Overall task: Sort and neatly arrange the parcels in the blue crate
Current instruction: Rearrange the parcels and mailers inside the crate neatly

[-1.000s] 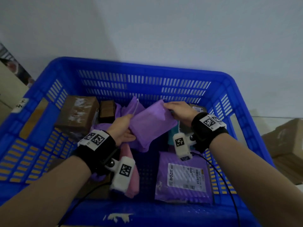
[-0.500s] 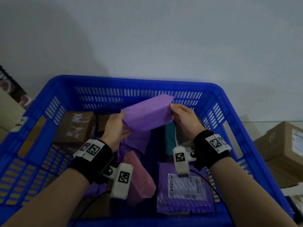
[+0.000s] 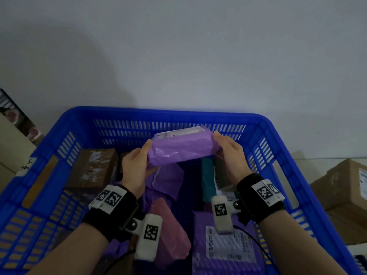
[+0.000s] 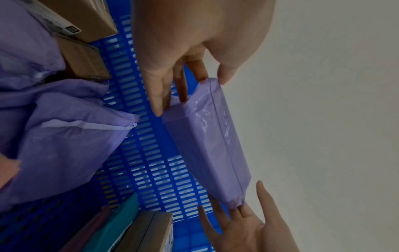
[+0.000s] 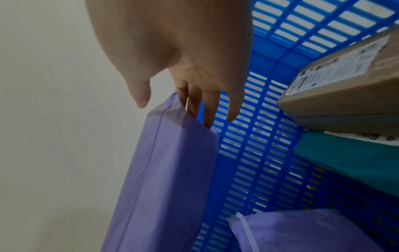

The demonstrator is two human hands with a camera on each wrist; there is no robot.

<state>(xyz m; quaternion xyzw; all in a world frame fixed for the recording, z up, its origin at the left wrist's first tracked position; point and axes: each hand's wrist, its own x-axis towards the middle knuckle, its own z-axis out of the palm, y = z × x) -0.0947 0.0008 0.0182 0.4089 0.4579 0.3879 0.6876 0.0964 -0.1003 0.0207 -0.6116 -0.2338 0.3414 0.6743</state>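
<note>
A purple plastic-wrapped parcel [image 3: 182, 147] hangs level above the far half of the blue crate [image 3: 178, 116], its white label facing up and away. My left hand [image 3: 143, 155] pinches its left end, thumb on top and fingers underneath. At the other end my right hand [image 3: 224, 147] holds it between thumb and fingers. The left wrist view shows the parcel [image 4: 207, 145] against the crate's slotted wall [image 4: 146, 153]. The right wrist view shows the same parcel [image 5: 168, 170] with fingers behind its end.
Inside the crate lie a taped brown box [image 3: 93, 167] at far left, a crumpled purple mailer [image 3: 168, 179], a pink parcel [image 3: 170, 233], a teal parcel [image 3: 207, 181] and a labelled purple mailer [image 3: 224, 247]. Cardboard boxes [image 3: 345, 185] stand outside on the right. A wall is just behind.
Both hands have lifted the purple parcel up toward the crate's far wall and turned it level, label now on top. The head view has tilted upward.
</note>
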